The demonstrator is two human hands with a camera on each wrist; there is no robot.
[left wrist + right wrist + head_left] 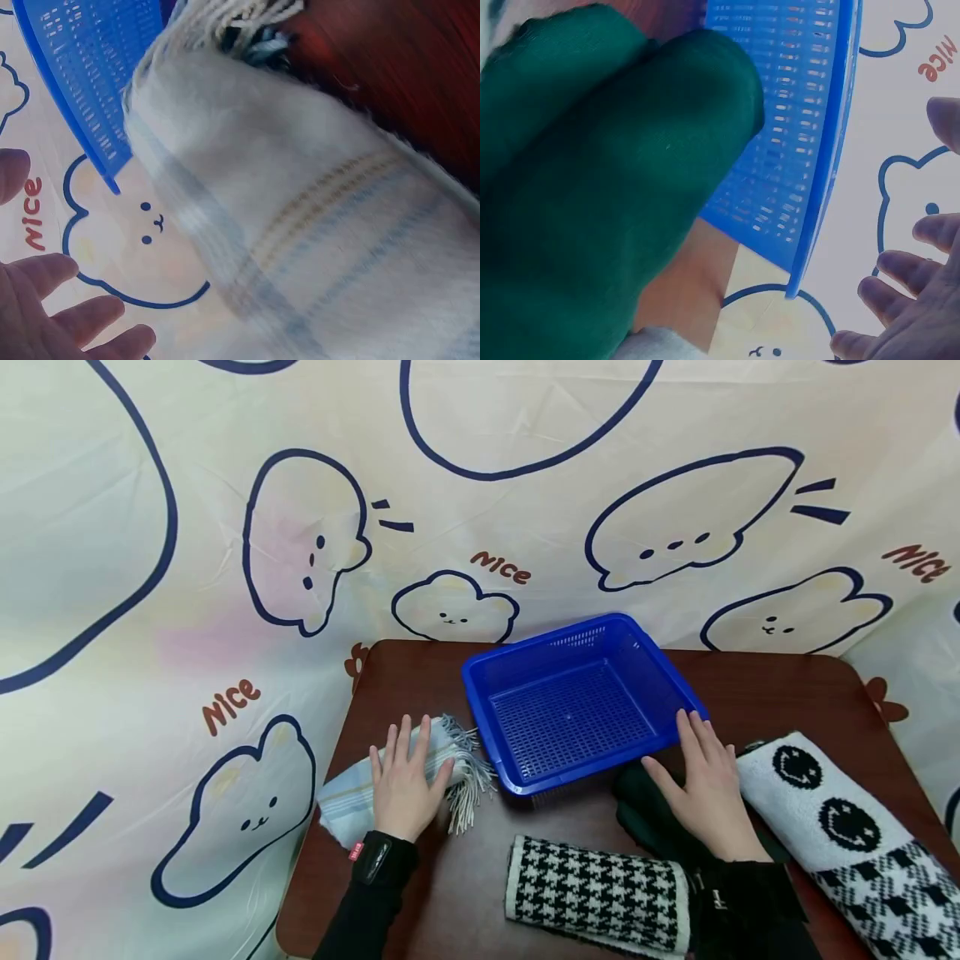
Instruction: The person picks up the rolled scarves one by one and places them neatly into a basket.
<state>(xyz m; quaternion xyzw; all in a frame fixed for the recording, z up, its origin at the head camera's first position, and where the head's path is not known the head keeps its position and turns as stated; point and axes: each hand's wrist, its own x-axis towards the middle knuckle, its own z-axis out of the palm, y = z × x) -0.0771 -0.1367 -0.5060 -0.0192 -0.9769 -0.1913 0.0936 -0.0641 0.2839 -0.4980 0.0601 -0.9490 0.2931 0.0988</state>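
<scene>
My left hand (407, 785), fingers spread and straight, is over a folded pale blue and white scarf (348, 802) with a fringed end. In the left wrist view the scarf (300, 172) fills the middle, with the fingers apart from it at lower left. My right hand (708, 789) is spread above a rolled dark green cloth (637, 802), its fingertips near the corner of a blue plastic basket (573, 718). The right wrist view has the green cloth (630, 180) beside the perforated basket wall (780, 112). Neither hand holds anything.
A folded black-and-white houndstooth scarf (596, 893) lies at the table's front. To the right is a white and black knitted cloth (840, 827) with smiley faces. Behind the brown table (772, 693) hangs a curtain (540, 527) printed with cartoon animals.
</scene>
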